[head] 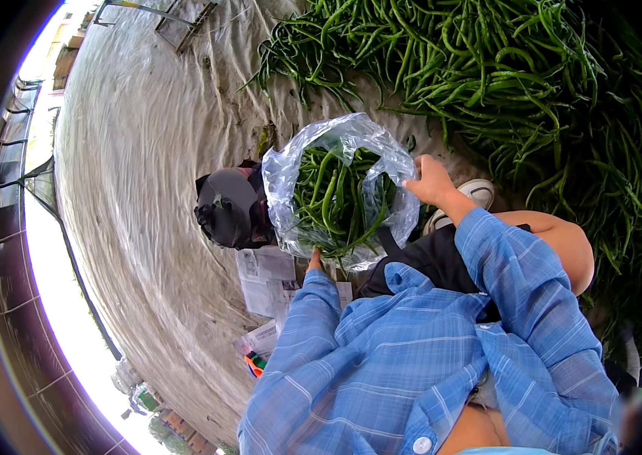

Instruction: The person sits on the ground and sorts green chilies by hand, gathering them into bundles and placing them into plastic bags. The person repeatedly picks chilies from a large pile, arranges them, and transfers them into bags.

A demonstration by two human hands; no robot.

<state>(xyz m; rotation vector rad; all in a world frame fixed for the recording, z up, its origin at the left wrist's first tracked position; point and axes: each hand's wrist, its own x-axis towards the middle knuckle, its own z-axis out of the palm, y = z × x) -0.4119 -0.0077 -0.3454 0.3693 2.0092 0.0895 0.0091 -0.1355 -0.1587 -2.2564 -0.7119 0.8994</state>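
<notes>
A clear plastic bag (287,170) stands in front of me with its mouth spread wide, and long green chili peppers (329,199) lie inside it. My right hand (432,179) grips the bag's rim on the right side, thumb and fingers pinching the film. At the near edge of the bag is my left hand (315,260), mostly hidden by the sleeve and the bag; only a small part shows, so its grip cannot be made out.
A large heap of long green peppers (486,74) spreads across the top and right. A dark, round-topped object (229,199) stands against the bag's left side. Printed papers (267,278) and an orange-and-green object (255,364) lie on the pale ground sheet (144,187).
</notes>
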